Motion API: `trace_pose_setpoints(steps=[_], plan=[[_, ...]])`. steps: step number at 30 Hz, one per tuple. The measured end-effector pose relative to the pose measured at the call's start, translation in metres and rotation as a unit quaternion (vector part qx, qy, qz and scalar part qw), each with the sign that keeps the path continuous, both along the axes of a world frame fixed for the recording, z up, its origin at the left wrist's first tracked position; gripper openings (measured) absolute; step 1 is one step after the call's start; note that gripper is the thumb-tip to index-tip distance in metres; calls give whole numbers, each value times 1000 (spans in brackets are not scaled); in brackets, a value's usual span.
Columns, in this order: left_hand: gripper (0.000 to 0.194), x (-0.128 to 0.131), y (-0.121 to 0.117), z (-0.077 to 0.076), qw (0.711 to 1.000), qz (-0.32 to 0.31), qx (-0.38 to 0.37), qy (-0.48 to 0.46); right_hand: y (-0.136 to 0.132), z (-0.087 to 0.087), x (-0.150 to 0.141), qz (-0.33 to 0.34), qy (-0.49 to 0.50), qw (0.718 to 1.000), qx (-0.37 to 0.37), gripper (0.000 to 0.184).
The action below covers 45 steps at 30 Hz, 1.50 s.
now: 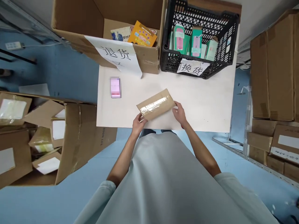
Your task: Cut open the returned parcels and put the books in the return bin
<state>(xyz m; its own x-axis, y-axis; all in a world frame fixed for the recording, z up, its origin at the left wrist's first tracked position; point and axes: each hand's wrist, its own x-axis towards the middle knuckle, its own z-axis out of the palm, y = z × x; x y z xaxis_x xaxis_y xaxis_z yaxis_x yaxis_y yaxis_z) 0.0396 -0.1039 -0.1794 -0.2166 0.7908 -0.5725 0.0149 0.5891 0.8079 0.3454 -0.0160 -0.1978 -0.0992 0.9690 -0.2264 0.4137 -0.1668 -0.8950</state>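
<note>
A small brown cardboard parcel (pixel 156 104), sealed with clear tape along its top, lies tilted on the white table (pixel 205 102) near the front edge. My left hand (pixel 138 122) grips its near left corner, fingers curled round it. My right hand (pixel 179 113) holds its right end, fingers closed against the side. Both forearms reach in from below.
A large open cardboard box (pixel 77 18) with a paper sign and colourful packets stands at the table's back left. A black plastic crate (pixel 201 34) holding green boxes stands back right. A small pink item (pixel 115 87) lies on the table's left. Cartons of parcels (pixel 46 140) sit on the floor left, stacked boxes (pixel 273 77) right.
</note>
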Motion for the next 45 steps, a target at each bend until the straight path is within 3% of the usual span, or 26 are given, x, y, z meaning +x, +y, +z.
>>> trace_pose_setpoints(steps=[4, 7, 10, 13, 17, 21, 26, 29, 33, 38, 45], plan=[[92, -53, -3, -1, 999, -20, 18, -32, -57, -4, -11, -36, 25, 996, -84, 66], [105, -84, -3, -8, 994, -89, -6, -61, -77, -15, -26, -78, 36, 988, -131, 81], [113, -95, 1, -19, 982, -174, -20, -73, -84, -26, -46, -114, 42, 981, -153, 81], [112, -93, 5, -28, 976, -206, -18, -65, -89, -29, -64, -152, 36, 976, -150, 73], [97, -94, 7, -30, 979, -198, 13, -48, -102, -16, -78, -174, 20, 979, -103, 69], [82, -104, 6, -18, 983, -172, 43, -45, -113, 8, -83, -186, 28, 979, -73, 59], [56, -104, 13, -2, 993, -116, 36, 9, -98, 30, -81, -190, -52, 979, -48, 57], [48, -97, 23, -4, 990, -121, 12, 73, -77, 26, -79, -168, -67, 982, -61, 65], [39, -90, 24, -18, 989, -109, -11, 95, -61, 6, -72, -142, -66, 981, -111, 65], [50, -92, -2, -34, 997, -69, -13, 30, -75, -10, -52, -153, -14, 976, -152, 68], [53, -80, -27, -41, 995, -59, -63, 47, -97, -14, -48, -108, 12, 975, -192, 50]])
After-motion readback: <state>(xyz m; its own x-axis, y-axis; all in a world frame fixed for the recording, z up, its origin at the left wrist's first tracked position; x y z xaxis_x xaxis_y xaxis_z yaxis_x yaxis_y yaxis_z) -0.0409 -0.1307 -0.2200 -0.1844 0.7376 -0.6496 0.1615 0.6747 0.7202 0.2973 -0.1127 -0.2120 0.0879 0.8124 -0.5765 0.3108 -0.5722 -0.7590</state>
